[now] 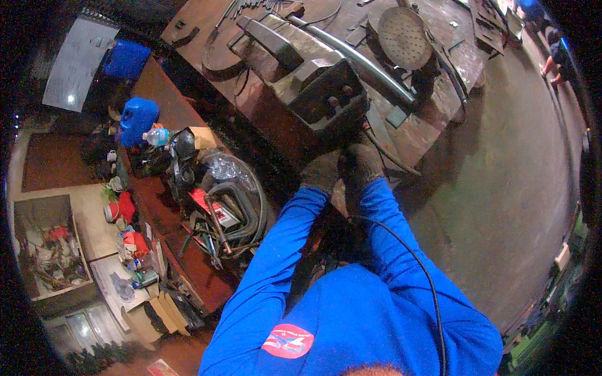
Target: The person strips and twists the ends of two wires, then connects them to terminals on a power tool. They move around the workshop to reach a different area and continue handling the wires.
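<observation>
Both my arms, in blue sleeves, reach up to the near edge of a metal workbench (433, 128). My left hand (322, 172) wears a dark glove and is close beside my right hand (364, 164), also gloved. Just beyond them a heavy dark bench vise (329, 97) stands at the bench edge. Shadow hides the fingers of both hands, and I cannot make out what, if anything, they hold. A dark cable (395, 160) curves over the bench beside my right hand. Another thin cable (426, 269) runs down over my right sleeve.
A steel pipe (357, 59) lies beyond the vise, near a round, pitted metal disc (404, 39). On a reddish shelf at left are a C-clamp (251, 216), a blue jug (139, 119) and a water bottle (157, 136). Another person's hand (555, 78) shows at far right.
</observation>
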`<action>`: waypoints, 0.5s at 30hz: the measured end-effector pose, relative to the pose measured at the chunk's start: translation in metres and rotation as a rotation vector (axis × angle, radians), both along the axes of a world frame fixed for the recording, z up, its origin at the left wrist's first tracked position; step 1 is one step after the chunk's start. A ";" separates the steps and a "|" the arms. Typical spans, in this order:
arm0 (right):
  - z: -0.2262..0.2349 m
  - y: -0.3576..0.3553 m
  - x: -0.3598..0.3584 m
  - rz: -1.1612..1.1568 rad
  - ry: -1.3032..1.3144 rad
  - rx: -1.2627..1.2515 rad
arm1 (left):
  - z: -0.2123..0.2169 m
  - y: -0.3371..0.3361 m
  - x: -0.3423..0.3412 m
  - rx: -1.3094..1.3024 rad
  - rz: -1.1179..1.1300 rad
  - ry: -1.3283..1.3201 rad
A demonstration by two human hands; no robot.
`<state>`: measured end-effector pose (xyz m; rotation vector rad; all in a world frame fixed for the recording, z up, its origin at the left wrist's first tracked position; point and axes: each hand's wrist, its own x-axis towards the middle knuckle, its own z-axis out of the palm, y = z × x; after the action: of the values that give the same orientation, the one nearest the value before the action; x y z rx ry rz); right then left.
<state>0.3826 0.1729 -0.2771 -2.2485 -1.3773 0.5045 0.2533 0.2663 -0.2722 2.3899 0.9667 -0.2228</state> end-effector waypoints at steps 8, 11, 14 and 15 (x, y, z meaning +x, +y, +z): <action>-0.023 0.012 0.006 -0.011 -0.075 0.011 | 0.037 -0.002 0.007 0.020 -0.058 0.032; -0.003 0.015 0.005 0.026 -0.127 -0.159 | 0.031 -0.004 0.007 0.036 -0.036 0.006; -0.047 0.018 0.006 -0.029 -0.100 -0.157 | 0.031 -0.004 0.007 -0.017 -0.025 0.045; -0.052 0.020 0.006 -0.037 -0.087 -0.180 | 0.030 -0.003 0.006 -0.035 -0.021 0.076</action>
<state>0.3882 0.1927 -0.3289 -2.4621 -1.3786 0.5428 0.2588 0.2630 -0.2421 2.3757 0.9637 -0.3376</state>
